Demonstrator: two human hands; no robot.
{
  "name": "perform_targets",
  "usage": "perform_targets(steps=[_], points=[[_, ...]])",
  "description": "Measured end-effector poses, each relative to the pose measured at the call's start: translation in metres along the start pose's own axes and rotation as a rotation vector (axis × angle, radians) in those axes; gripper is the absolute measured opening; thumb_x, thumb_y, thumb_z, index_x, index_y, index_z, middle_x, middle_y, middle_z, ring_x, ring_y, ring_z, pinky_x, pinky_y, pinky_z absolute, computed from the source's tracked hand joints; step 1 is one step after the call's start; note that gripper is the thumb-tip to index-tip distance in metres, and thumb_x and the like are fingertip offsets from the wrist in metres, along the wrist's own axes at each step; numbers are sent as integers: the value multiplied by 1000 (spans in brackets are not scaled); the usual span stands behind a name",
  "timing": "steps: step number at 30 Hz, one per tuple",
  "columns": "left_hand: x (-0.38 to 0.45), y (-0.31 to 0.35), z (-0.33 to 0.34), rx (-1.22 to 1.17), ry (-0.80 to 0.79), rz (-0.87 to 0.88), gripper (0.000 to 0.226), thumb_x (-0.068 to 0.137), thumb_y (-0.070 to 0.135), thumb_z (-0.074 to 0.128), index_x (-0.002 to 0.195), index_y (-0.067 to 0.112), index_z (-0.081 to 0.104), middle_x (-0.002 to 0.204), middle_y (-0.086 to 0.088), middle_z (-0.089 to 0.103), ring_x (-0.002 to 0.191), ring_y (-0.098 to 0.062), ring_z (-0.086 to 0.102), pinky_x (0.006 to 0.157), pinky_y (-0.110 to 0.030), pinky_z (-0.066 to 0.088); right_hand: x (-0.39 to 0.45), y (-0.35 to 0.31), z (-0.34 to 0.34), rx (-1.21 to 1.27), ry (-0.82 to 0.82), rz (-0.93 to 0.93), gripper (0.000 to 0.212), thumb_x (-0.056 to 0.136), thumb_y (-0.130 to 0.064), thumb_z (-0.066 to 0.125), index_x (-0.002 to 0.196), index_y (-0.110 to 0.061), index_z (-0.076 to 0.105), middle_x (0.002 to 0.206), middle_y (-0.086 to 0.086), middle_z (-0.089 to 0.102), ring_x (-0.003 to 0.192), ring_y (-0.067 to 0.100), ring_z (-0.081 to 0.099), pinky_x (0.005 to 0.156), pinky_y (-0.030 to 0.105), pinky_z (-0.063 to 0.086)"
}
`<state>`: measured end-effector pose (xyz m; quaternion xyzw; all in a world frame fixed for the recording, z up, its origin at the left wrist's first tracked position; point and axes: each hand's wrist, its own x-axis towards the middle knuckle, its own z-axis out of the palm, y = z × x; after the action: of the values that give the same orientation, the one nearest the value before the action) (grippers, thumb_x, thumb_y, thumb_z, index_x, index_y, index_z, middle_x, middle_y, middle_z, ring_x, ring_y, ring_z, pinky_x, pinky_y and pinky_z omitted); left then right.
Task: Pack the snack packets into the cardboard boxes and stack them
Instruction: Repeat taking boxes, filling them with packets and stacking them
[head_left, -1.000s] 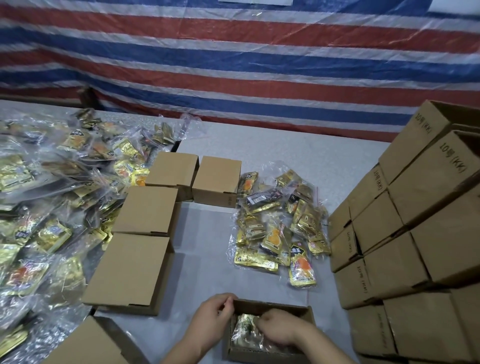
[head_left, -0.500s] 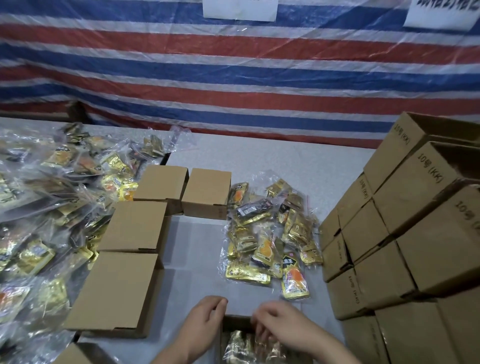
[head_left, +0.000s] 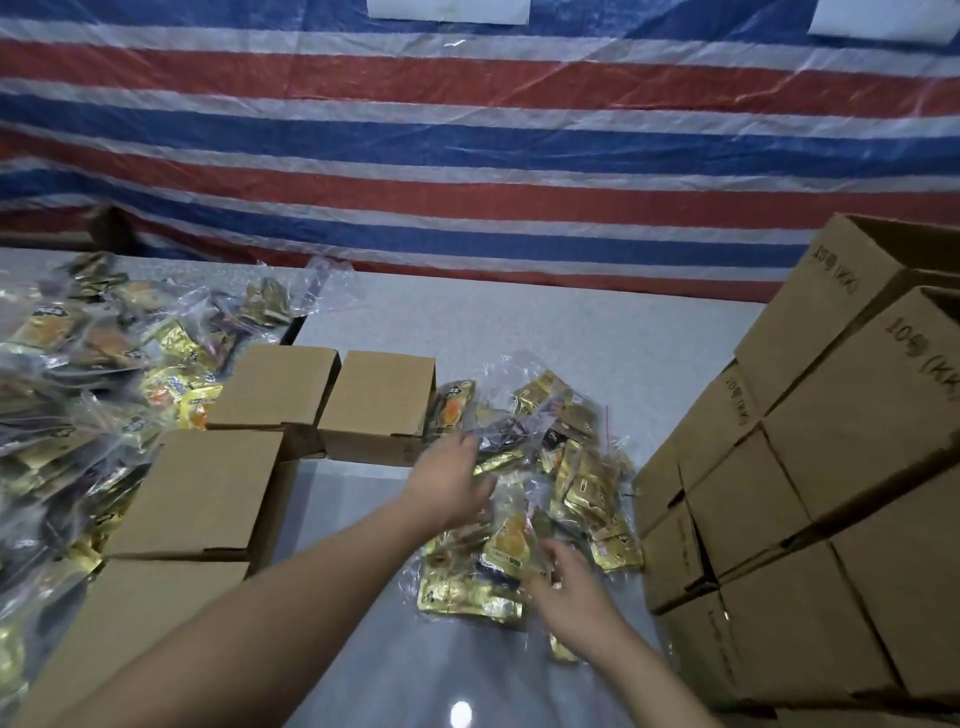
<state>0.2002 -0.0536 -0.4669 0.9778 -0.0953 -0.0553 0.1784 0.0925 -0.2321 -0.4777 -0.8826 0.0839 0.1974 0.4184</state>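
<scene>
1. Striped sheeting in red, blue and white hangs behind a grey surface.
2. Near the middle of the surface lies a small heap of snack packets, gold and shiny, with clear plastic wrap around them.
3. A much bigger heap fills the 9 o'clock side.
4. Four closed cardboard boxes sit between the two heaps, from 11 o'clock down to 8 o'clock.
5. A tall stack of boxes stands at 3 o'clock.
6. The packets look light, soft and crinkly. The shiny wrap is probably slippery, so it seems best to pinch one by a flat edge or scoop a few from below.
7. They may squash if squeezed hard.
8. Both arms reach out over the surface toward the small heap.
9. The left hand is at the 10 o'clock side of the heap. Its fingers are spread and mostly straight, touching the top packets, not yet closed on any.
10. The right hand is at the 6 o'clock edge of the heap. Its fingers bend a little over the packets, but I cannot tell if they grip one yet.
11. The two hands are apart, with packets between them.
</scene>
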Motion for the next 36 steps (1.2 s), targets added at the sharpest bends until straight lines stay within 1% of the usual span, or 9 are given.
perform_targets(steps=[6,11,14,18,24,26,30,33,36], points=[[107,-13,36,192,-173,-22,109,74,71,67,153,14,19,153,-14,33,136,-34,37,111,-49,38,77,-7,-19,362,105,107,40,99,-35,57,137,-27,47,112,-18,53,92,-1,52,71,23,43],[141,-37,80,181,-370,-93,105,71,57,77,151,20,21,150,-14,40,138,-37,36,111,-51,34,110,5,-11,439,119,112,33,100,-33,54,132,-29,49,110,-17,53,93,2,53,66,22,38],[144,-38,92,225,-316,-111,113,67,59,78,154,22,16,154,-11,36,146,-39,18,116,-56,19,119,15,-3,464,102,112,25,99,-37,55,123,-36,49,110,-19,54,86,-4,53,62,19,37],[136,-32,88,218,-193,-55,94,70,44,76,146,17,28,131,-9,54,123,-31,48,109,-47,37,124,23,0,467,113,136,18,100,-28,54,117,-33,53,106,-17,57,87,-2,54,63,18,38],[119,-23,46,-45,-180,-42,86,69,48,73,141,15,38,103,-2,57,97,-21,59,79,-36,54,110,3,-13,513,136,143,9,99,-32,57,104,-30,64,99,-3,70,86,13,64,77,31,53],[107,-11,17,-214,-158,-48,79,67,44,65,137,18,43,107,0,60,86,-14,61,72,-31,54,104,-17,-23,572,137,98,26,91,-51,62,110,-34,63,113,-7,67,102,15,63,91,40,53],[70,25,-55,-487,-63,-20,35,58,48,53,89,31,56,85,6,67,73,-2,62,64,-28,53,83,-77,-48,843,35,21,109,53,-80,66,150,-43,33,148,-11,44,138,23,43,111,54,37],[35,57,-103,-657,-59,60,33,73,53,60,90,25,59,84,-2,70,67,-2,64,65,-26,52,59,-124,-63,1066,29,-49,109,50,-78,68,145,-30,46,141,1,58,126,22,58,99,53,51],[1,85,-150,-809,-26,136,31,82,59,64,97,32,64,88,6,74,80,-2,70,75,-26,57,27,-158,-79,1319,-23,-125,81,65,-71,66,125,-16,69,120,11,71,108,23,70,84,42,58]])
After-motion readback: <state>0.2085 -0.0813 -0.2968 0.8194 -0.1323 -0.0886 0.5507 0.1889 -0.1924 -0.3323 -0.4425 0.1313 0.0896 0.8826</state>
